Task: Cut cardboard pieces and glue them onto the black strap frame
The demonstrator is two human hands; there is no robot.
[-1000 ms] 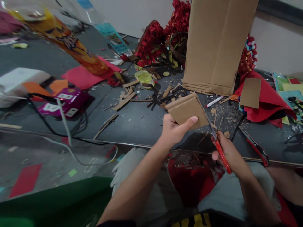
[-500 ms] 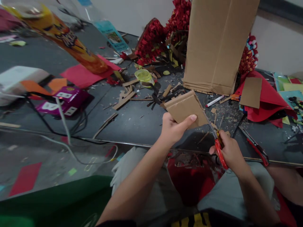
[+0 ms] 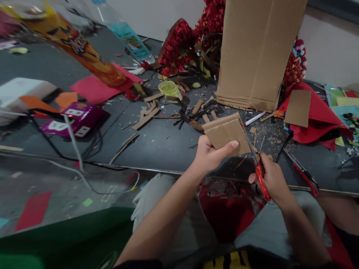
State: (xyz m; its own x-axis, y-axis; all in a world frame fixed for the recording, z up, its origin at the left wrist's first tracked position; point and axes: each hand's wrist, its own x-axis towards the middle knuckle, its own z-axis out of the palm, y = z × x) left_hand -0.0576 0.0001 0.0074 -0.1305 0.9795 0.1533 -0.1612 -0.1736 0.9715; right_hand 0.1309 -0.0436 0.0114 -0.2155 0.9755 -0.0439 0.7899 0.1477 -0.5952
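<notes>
My left hand [image 3: 211,157] grips a small piece of brown cardboard [image 3: 226,134], its thumb flat on the near face and the fingers hidden behind. The piece looks doubled, with two layers along its upper edge. In my right hand [image 3: 270,173] is a pair of scissors [image 3: 261,181] with red handles. Their blades lie along the right edge of the cardboard; whether they are parted I cannot make out. Both hands are above the front edge of the dark table [image 3: 168,151]. A red utility knife [image 3: 304,173] lies to the right of my right hand.
A tall cardboard panel [image 3: 258,56] stands behind, with red paper flowers [image 3: 179,46] beside it. Cardboard scraps [image 3: 146,117], a marker [image 3: 254,118] and a yellow cup [image 3: 170,89] lie around. Leftward are a purple power strip [image 3: 77,116], cables, an orange bottle [image 3: 81,48] and a blue-labelled bottle [image 3: 133,41].
My left hand and the cardboard have shifted slightly right and down, toward the scissors. My right hand stays nearly in place.
</notes>
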